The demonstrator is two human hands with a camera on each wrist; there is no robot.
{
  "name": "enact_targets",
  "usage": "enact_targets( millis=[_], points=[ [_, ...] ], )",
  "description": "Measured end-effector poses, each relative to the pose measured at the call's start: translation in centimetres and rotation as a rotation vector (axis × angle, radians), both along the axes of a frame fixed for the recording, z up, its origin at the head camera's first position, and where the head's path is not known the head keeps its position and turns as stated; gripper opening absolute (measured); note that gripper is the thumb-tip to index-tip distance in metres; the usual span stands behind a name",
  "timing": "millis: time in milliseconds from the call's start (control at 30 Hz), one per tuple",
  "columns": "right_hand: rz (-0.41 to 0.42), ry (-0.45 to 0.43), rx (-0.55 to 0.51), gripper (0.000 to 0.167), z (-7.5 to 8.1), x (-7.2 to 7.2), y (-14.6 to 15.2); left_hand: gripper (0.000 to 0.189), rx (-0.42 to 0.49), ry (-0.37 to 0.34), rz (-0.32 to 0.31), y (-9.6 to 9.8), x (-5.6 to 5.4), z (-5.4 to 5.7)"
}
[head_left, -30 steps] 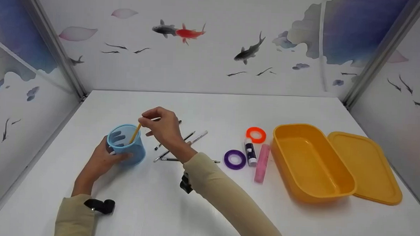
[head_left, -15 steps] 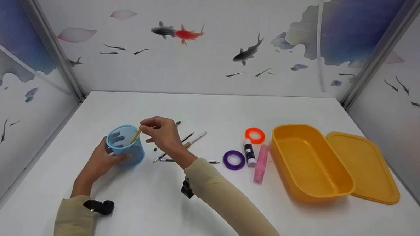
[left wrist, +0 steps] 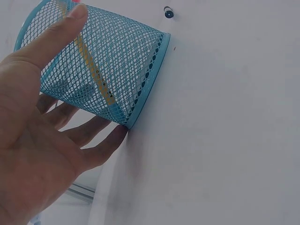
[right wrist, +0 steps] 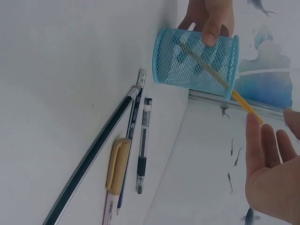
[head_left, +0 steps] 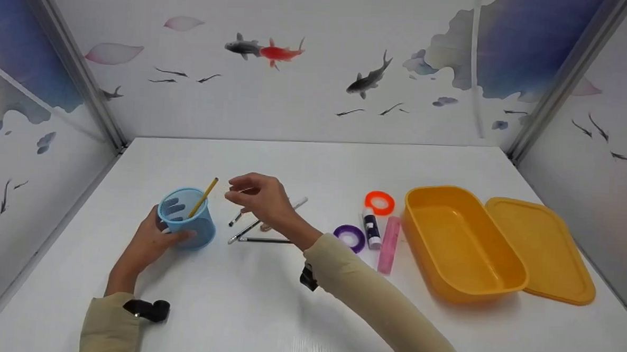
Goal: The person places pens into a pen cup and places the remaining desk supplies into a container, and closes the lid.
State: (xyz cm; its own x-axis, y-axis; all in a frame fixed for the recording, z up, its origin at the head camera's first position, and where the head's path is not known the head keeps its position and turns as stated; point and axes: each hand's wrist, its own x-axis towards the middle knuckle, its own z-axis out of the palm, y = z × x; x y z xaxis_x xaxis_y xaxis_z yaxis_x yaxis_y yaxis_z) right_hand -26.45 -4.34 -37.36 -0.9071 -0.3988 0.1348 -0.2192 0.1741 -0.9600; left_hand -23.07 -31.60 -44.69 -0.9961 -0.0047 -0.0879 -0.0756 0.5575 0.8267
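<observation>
My left hand (head_left: 149, 243) grips a blue mesh pen holder (head_left: 198, 235), thumb on the near side and fingers round the far side. A yellow pencil (head_left: 205, 195) leans in the holder, its upper end sticking out past the rim. In the left wrist view its lower part (left wrist: 96, 75) shows through the mesh. Right of the holder, my right hand (head_left: 265, 199) hovers with loosely bent fingers and holds nothing. Below it lie several pens and pencils, among them a dark pencil (right wrist: 91, 154), a tan-capped pen (right wrist: 119, 166) and a black-gripped pen (right wrist: 144, 145).
Right of the pens lie a purple ring (head_left: 361, 240), an orange ring (head_left: 380, 202), a glue stick (head_left: 372, 230) and a pink tube-like stick (head_left: 389, 245). A yellow box (head_left: 459, 293) stands farther right, its lid (head_left: 558, 261) beside it. Printed panels enclose the white table.
The right hand has lowered the yellow pencil into the pen holder, let go of it and drawn away to the right. The left hand keeps the holder in nearly the same place.
</observation>
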Motion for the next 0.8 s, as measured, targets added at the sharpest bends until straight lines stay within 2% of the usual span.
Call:
enact_targets(
  millis=[300, 500, 800],
  points=[
    [0.023, 0.046, 0.054, 0.038, 0.1, -0.7, 3.3, 0.110, -0.005, 0.019, -0.001, -0.3, 0.2, 0.1],
    [0.095, 0.062, 0.076, 0.041, -0.8, -1.3, 6.1, 0.110, -0.007, 0.013, -0.007, -0.2, 0.3, 0.0],
    [0.152, 0.112, 0.218, 0.046, -2.2, -1.8, 10.3, 0.106, 0.008, 0.038, -0.018, -0.1, 0.2, -0.1]
  ],
)
